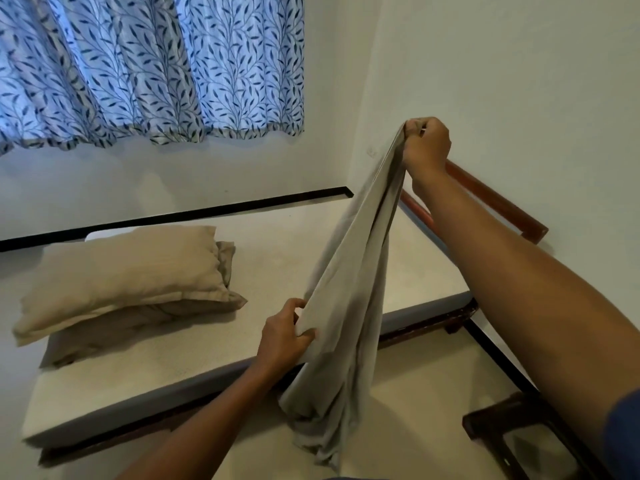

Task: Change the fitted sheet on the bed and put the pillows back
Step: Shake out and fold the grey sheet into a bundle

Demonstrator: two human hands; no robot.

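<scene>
The right hand, up at 1 o'clock, and the left hand grip the grey sheet; its low end may drag on the floor

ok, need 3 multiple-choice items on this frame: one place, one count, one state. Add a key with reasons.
1. Where are the pillows?
A) stacked on the bare mattress
B) on the floor
C) against the curtain

2. How many pillows show?
A) one
B) two
C) four

3. What state is the grey sheet in?
A) stretched over the mattress
B) folded flat on the floor
C) held up, bunched, by both hands

Key:
1 A: they rest on the mattress top, at its left end.
2 B: one lies on top of another.
3 C: the right hand grips its top and the left hand pinches it lower down.
</scene>
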